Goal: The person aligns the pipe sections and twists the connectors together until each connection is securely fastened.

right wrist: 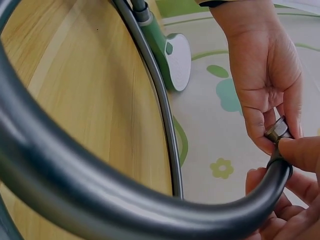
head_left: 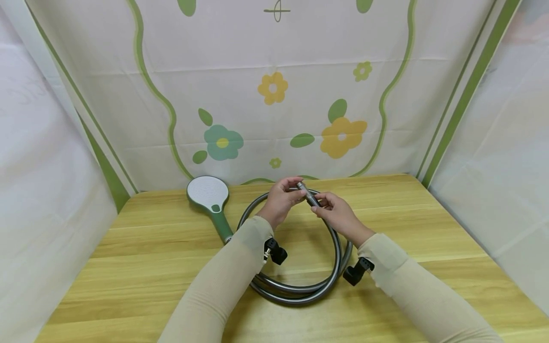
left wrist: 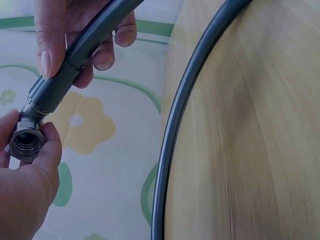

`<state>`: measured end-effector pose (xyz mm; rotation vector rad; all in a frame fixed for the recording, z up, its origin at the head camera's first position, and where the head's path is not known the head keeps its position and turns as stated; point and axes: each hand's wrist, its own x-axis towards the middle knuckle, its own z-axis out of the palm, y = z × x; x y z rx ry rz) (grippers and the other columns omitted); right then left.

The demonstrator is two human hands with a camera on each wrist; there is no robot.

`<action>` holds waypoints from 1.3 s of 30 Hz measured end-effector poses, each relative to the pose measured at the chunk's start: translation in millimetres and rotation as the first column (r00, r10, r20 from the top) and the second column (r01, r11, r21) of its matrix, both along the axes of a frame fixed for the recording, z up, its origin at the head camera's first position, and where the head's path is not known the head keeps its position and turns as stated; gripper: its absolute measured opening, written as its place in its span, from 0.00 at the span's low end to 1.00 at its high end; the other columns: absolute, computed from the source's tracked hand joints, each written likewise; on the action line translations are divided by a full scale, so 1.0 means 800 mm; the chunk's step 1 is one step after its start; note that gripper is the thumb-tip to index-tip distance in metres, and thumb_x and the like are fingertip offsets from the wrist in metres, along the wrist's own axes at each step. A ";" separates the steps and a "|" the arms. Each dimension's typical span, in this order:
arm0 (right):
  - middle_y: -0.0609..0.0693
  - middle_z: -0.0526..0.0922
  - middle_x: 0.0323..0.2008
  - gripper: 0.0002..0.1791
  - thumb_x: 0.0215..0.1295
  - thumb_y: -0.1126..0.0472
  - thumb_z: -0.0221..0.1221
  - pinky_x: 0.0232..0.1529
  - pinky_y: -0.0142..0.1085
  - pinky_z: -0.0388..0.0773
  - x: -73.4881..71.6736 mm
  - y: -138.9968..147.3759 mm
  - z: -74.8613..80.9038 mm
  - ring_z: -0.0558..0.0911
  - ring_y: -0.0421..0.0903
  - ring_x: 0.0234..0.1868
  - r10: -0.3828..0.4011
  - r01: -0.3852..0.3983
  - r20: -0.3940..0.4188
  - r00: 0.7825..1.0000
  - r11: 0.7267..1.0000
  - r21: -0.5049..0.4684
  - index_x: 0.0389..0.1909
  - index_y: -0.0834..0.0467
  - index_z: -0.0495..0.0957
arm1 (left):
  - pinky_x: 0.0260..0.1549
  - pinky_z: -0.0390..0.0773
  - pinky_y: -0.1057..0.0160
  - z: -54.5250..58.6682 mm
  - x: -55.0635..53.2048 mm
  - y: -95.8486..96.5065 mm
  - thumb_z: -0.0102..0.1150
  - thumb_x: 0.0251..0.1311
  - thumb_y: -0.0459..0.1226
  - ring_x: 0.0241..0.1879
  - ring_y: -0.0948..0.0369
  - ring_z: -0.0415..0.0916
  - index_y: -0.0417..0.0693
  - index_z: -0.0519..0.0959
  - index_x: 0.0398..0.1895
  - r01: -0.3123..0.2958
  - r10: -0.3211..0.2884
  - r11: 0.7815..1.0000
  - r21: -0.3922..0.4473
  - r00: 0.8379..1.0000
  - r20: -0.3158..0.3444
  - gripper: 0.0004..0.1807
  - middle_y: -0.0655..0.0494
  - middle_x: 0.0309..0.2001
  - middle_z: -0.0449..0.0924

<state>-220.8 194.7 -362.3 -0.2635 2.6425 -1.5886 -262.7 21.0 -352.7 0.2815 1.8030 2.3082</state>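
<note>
Your left hand [head_left: 280, 200] sits just left of centre frame in the head view, forearm coming up from the lower middle, wrist bent so the fingers curl inward; thumb and fingertips pinch the metal nut [left wrist: 25, 142] at the free end of the hose [head_left: 300, 290]. In the left wrist view the nut shows at the left edge, threaded opening facing the camera, pinned between your thumb and fingers. Your right hand [head_left: 339, 214] sits just right of centre, forearm entering from the lower right; its fingers wrap the grey sleeve of the hose directly behind the nut, thumb laid along the top. In the left wrist view that hand occupies the upper left, fingers [left wrist: 102, 57] curled under the hose. Both hands are closed on the hose end and held slightly above the table, close together, nearly touching. The rest of the hose lies coiled in a loop on the wooden table [head_left: 429, 228], centre to lower centre of the head view, passing under both forearms. Its far end joins the green shower head [head_left: 210, 200], which lies flat at the left centre, white face up, handle pointing toward the coil. A black camera is strapped to each wrist. Behind the table hangs a pale cloth backdrop [head_left: 274, 95] with green wavy lines and yellow and teal flowers; plain white cloth closes the left and right sides.
</note>
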 end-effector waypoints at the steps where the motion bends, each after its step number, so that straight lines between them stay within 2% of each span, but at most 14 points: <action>1: 0.57 0.79 0.41 0.20 0.68 0.60 0.58 0.37 0.37 0.75 0.000 0.000 0.000 0.79 0.59 0.43 -0.003 0.003 0.005 1.000 1.000 0.001 0.59 0.62 0.72 | 0.52 0.78 0.58 0.000 0.000 0.000 0.56 0.62 0.23 0.47 0.56 0.77 0.38 0.73 0.59 0.000 0.000 1.000 -0.002 1.000 -0.001 0.21 0.46 0.52 0.72; 8: 0.60 0.78 0.41 0.21 0.71 0.59 0.55 0.37 0.38 0.74 0.000 0.000 0.003 0.79 0.57 0.42 0.017 -0.017 0.005 1.000 1.000 0.014 0.61 0.64 0.71 | 0.53 0.78 0.58 0.003 0.001 -0.001 0.56 0.63 0.24 0.47 0.56 0.77 0.38 0.74 0.58 0.001 -0.001 1.000 -0.012 1.000 -0.003 0.20 0.46 0.53 0.73; 14: 0.56 0.78 0.40 0.20 0.73 0.59 0.52 0.41 0.40 0.77 0.001 0.000 0.004 0.80 0.51 0.41 0.043 -0.043 0.015 0.999 0.999 0.010 0.62 0.63 0.71 | 0.52 0.78 0.59 0.004 0.002 -0.001 0.57 0.63 0.24 0.49 0.56 0.77 0.39 0.74 0.58 -0.004 0.004 1.000 -0.017 1.000 0.004 0.20 0.46 0.53 0.73; 22: 0.61 0.77 0.47 0.21 0.77 0.59 0.46 0.44 0.42 0.75 -0.001 0.002 0.003 0.79 0.49 0.41 0.091 -0.090 0.052 0.995 0.996 -0.013 0.64 0.64 0.67 | 0.52 0.78 0.59 0.004 0.002 -0.001 0.56 0.63 0.24 0.52 0.53 0.76 0.39 0.74 0.59 0.003 -0.003 1.000 -0.018 1.000 0.004 0.20 0.41 0.57 0.71; 28: 0.62 0.77 0.48 0.22 0.78 0.59 0.43 0.48 0.46 0.74 -0.001 0.003 0.004 0.79 0.49 0.42 0.107 -0.104 0.077 0.991 0.994 -0.042 0.65 0.66 0.66 | 0.52 0.78 0.58 0.003 0.000 -0.001 0.57 0.63 0.25 0.51 0.53 0.76 0.39 0.74 0.59 0.007 -0.007 1.000 -0.014 1.000 0.000 0.20 0.41 0.57 0.71; 32: 0.62 0.77 0.50 0.23 0.76 0.58 0.46 0.53 0.51 0.73 -0.001 0.004 0.004 0.79 0.53 0.45 0.109 -0.105 0.083 0.991 0.993 -0.058 0.66 0.66 0.65 | 0.52 0.78 0.58 0.002 0.000 0.000 0.57 0.63 0.25 0.50 0.54 0.77 0.39 0.74 0.59 0.002 -0.002 1.000 -0.015 1.000 0.002 0.20 0.42 0.57 0.72; 39: 0.58 0.77 0.50 0.31 0.66 0.52 0.61 0.41 0.41 0.77 -0.002 0.006 0.002 0.79 0.53 0.48 0.049 -0.050 0.050 0.998 0.999 0.020 0.66 0.60 0.67 | 0.53 0.78 0.58 0.001 -0.001 0.001 0.57 0.62 0.23 0.48 0.56 0.77 0.38 0.74 0.58 -0.003 0.002 1.000 0.019 1.000 0.021 0.20 0.45 0.54 0.73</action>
